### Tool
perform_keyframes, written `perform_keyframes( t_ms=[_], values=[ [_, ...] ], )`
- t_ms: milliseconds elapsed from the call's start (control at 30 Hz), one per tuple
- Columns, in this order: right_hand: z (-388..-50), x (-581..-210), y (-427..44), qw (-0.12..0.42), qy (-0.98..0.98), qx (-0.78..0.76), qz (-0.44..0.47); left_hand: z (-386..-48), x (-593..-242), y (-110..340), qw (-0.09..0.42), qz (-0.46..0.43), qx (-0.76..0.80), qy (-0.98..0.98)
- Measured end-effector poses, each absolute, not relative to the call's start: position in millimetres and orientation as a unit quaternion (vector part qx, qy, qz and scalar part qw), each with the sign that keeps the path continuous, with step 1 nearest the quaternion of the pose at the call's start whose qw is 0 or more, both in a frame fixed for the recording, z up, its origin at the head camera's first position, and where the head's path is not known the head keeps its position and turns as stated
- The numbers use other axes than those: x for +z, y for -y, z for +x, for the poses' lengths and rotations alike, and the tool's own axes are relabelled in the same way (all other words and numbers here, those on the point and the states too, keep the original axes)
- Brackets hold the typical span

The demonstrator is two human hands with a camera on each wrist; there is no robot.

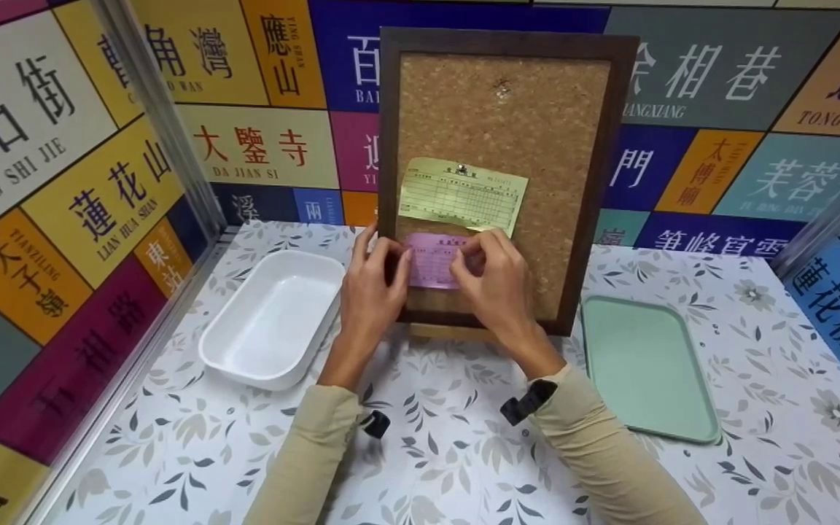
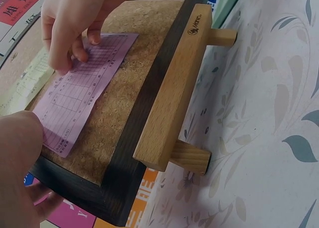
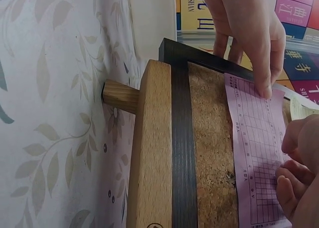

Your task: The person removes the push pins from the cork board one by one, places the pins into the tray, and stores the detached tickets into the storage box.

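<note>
A framed cork board (image 1: 558, 168) stands propped upright on a wooden base (image 2: 174, 93). A pink receipt slip (image 1: 431, 266) lies against its lower left part. My left hand (image 1: 372, 288) grips the board's left edge, its thumb pressing the slip's left end and its other fingers round the dark frame. At the slip's upper right part, the thumb and forefinger of my right hand (image 1: 496, 273) pinch, curled close together. Whatever sits between those fingertips is hidden. Just above, a yellow receipt slip (image 1: 456, 193) hangs tilted from a pushpin (image 1: 461, 168) at its top.
To the left of the board is a white plastic tub (image 1: 267, 313). A flat green tray (image 1: 646, 372) lies at the right. Both rest on a leaf-patterned tabletop (image 1: 449, 452). Near the cork's top is a small shiny cluster (image 1: 502, 89). Walls with colourful sign prints stand close behind.
</note>
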State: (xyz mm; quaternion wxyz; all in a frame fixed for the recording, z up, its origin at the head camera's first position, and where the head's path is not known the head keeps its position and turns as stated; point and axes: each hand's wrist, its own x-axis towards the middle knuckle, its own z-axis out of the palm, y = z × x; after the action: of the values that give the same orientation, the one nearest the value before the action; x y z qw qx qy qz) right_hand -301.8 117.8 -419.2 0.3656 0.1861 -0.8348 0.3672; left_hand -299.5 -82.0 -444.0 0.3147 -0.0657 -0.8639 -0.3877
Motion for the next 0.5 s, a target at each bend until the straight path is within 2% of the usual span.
perform_keyframes(
  t_ms=[500],
  values=[
    [-292.9,-425.4,-135.9,0.365,0.816,0.407,0.19,-298.9,-443.5,83.5,0.314,-0.065,-0.389,0.864]
  ],
)
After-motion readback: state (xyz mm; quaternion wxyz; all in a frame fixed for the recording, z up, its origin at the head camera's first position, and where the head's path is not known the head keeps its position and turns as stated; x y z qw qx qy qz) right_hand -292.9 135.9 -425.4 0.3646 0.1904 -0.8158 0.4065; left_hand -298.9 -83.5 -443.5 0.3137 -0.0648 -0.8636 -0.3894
